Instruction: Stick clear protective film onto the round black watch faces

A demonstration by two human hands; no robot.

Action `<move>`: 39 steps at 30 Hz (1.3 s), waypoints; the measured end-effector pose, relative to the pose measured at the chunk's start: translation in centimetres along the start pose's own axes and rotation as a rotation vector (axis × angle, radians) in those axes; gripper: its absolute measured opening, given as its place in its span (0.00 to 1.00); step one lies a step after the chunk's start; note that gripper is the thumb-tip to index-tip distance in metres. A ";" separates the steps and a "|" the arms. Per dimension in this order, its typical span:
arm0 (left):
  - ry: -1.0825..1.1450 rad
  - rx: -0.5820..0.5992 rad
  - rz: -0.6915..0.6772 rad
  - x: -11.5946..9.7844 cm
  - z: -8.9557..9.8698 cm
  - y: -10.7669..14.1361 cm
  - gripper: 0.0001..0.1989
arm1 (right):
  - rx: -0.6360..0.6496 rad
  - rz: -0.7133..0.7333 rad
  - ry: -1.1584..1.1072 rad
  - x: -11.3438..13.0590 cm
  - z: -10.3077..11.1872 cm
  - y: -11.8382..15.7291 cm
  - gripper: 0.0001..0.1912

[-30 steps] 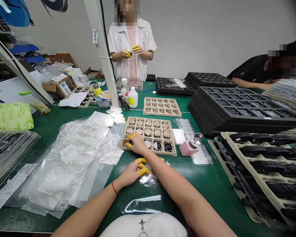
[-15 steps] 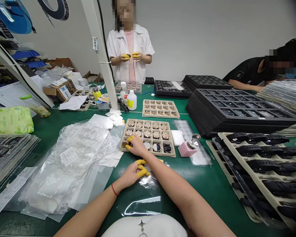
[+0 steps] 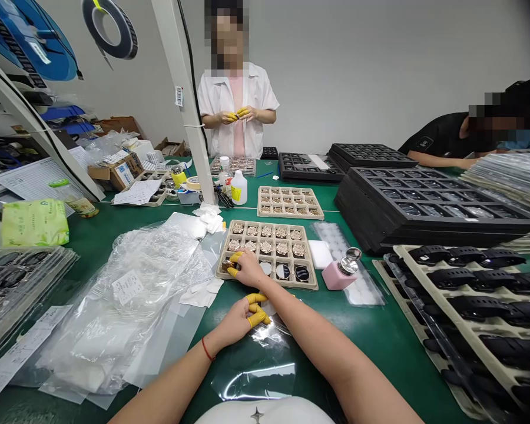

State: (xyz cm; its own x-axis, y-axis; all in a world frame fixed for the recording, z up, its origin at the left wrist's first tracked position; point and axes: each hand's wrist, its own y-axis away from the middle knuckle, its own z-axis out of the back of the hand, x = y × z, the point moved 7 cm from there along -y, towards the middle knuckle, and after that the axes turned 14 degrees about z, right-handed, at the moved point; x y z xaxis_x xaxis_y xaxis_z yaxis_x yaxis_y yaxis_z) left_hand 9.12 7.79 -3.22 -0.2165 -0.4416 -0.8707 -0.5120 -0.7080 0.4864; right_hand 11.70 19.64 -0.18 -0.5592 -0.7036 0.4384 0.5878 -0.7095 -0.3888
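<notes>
My right hand, in yellow finger cots, reaches into the front left of a beige tray. Its thumb and finger close around a brownish round watch part in a compartment. Gold-toned watch parts fill the rear compartments, while dark and white discs show at the front right. Nearer to me, my left hand rests with its yellow-capped fingers apart, beside crinkled clear film. My right forearm partly hides what lies beyond those fingertips.
A pink pump bottle and white pad stand right of the tray. Plastic bags cover the left side. Black trays and watch trays are stacked right. Two people sit or stand across the bench.
The camera view has tilted up slightly, so the scene sits lower. My right hand stays at the same tray compartment, and my left hand keeps nearly the same pose.
</notes>
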 end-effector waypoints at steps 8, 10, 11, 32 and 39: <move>0.001 0.003 0.011 0.1 -0.1 -0.2 0.23 | 0.004 -0.005 -0.019 0.0 0.0 0.0 0.09; 0.009 0.005 0.006 0.0 -0.1 -0.1 0.23 | 0.006 -0.004 -0.026 0.0 0.0 0.0 0.08; 0.011 0.006 0.002 0.0 -0.1 -0.1 0.23 | 0.007 -0.006 -0.031 0.1 0.0 0.0 0.07; 0.129 0.038 -0.123 -0.9 0.2 0.4 0.24 | -0.037 0.011 -0.001 4.5 7.5 8.0 0.04; 0.140 0.088 -0.146 -1.6 -0.1 0.9 0.26 | 0.027 0.051 -0.150 6.9 5.9 11.8 0.11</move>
State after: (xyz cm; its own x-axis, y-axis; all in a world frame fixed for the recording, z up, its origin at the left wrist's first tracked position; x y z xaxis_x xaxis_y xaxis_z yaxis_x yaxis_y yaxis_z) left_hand 9.08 7.75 -1.40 -0.0205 -0.4146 -0.9098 -0.6016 -0.7217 0.3424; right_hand 18.25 6.68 3.05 -0.4362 -0.7231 0.5355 0.6299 -0.6704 -0.3921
